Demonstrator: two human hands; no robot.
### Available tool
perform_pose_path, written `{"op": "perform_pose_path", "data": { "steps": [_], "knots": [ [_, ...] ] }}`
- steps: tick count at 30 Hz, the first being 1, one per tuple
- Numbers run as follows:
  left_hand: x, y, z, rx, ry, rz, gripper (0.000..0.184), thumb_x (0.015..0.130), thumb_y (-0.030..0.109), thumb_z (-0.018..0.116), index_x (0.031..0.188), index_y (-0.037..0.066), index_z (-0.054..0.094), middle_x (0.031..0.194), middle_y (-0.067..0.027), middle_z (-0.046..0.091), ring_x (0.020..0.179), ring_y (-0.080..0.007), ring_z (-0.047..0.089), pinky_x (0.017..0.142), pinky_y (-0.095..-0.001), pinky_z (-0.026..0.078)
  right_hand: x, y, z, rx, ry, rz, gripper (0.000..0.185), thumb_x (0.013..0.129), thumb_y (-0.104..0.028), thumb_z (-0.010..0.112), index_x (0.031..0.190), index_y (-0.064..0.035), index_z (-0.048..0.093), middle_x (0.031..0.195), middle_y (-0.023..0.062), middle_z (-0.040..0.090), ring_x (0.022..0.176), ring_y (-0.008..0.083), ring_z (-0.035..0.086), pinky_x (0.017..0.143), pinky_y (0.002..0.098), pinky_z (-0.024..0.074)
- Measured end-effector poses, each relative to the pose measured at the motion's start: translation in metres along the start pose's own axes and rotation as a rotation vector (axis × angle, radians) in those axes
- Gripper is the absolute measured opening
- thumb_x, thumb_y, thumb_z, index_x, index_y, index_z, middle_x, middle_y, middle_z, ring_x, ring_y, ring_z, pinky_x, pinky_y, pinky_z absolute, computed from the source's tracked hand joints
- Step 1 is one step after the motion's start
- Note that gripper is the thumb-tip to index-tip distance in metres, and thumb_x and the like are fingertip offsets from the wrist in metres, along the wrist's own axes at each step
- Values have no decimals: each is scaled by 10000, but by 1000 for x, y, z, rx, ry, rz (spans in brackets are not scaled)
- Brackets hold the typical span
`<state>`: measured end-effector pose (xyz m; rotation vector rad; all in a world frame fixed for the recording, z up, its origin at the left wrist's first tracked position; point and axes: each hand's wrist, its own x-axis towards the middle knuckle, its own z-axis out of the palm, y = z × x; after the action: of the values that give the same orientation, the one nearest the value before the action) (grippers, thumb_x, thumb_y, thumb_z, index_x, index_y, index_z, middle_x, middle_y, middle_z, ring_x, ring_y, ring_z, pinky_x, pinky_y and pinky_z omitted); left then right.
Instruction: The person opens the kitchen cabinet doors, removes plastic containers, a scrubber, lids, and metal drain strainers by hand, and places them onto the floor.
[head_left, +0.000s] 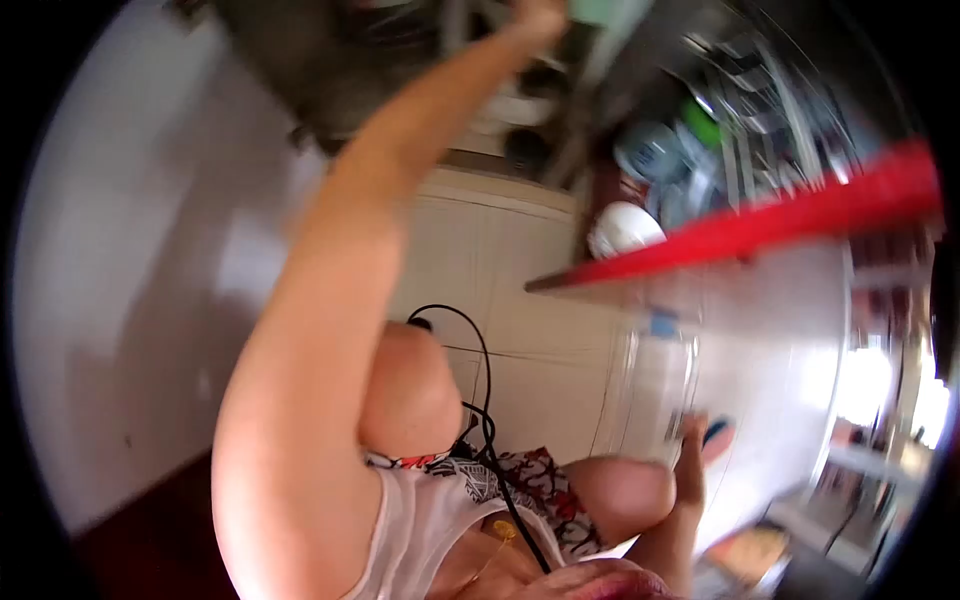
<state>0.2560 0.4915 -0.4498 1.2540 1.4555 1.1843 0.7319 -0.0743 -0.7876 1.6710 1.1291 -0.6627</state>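
Crouching by open red drawer [760,228], white bowl [628,230] already inside, remaining work unclear; left hand [540,16] stretched ahead, right hand [690,430] near clear box [658,370]; fingers blurred, cannot tell if apart.

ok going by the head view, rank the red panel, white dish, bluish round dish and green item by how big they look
Largest to smallest:
1. Red panel
2. White dish and bluish round dish: too alike to rank, with blur
3. Green item, partly hidden
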Motion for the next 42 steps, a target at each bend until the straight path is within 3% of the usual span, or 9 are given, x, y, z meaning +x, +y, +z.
{"op": "perform_pose_path", "data": {
  "steps": [4,14,21,25,27,29,31,36,42],
  "knots": [
    [10,-16,21,-60,186,162,746,747,186,628,1286,-56,173,1303,-277,286,1157,-377,383,978,-402,333,-9,-9,12,482,308,357,319,723,-193,539,953,26,564,1072,229,539,986,350,529,815,430,426],
    [2,-44,20,-141,220,243,592,726,366,652,1067,-49,404,1033,-208,490,953,-318,505,793,-376,416,-35,-24,23,496,361,507,326,720,-190,524,984,0,539,1046,208,537,962,343,528,787,434,432],
    [-19,-112,-28,-113,243,468,322,758,256,600,926,8,483,926,-165,524,832,-251,550,705,-350,436,-49,-29,2,451,516,538,334,717,-187,514,1006,-18,522,1027,193,535,945,338,528,768,436,436],
    [-48,-119,-83,115,45,155,291,755,205,608,937,13,487,867,-125,548,800,-211,559,684,-342,446,-62,-41,-51,374,687,553,308,718,-140,484,1006,-34,518,1002,167,536,978,328,504,811,436,410],
    [-39,-149,-80,210,126,259,303,758,208,605,953,9,488,873,-131,547,797,-233,560,694,-358,443,-68,-42,-66,341,961,437,307,699,-103,502,999,-36,515,1008,150,536,1004,317,484,849,429,379],
    [-33,-159,-81,308,216,359,315,761,210,603,969,4,489,880,-138,546,795,-255,560,705,-374,439,-81,-51,-92,449,1020,313,329,669,-48,518,997,-33,514,1017,141,537,1027,310,469,862,426,363],
    [-31,-160,-82,342,309,359,319,731,167,617,960,-24,502,1004,-212,477,964,-350,458,816,-422,375,-69,-56,-96,425,1007,238,332,667,-55,524,996,-20,527,1024,162,541,1015,323,475,869,428,362],
    [-22,-170,-88,507,205,266,570,655,444,660,987,4,516,949,-162,546,978,-336,446,801,-478,350,-52,-56,-86,385,801,-85,315,639,-106,549,937,-11,585,972,206,581,938,359,526,839,429,405],
    [-13,-174,-71,655,341,404,621,604,394,702,1042,6,495,923,-167,555,962,-328,448,776,-450,359,-47,-31,-52,495,571,-155,209,651,-168,564,808,-31,571,852,178,597,857,352,554,768,431,431]
  ]
}}
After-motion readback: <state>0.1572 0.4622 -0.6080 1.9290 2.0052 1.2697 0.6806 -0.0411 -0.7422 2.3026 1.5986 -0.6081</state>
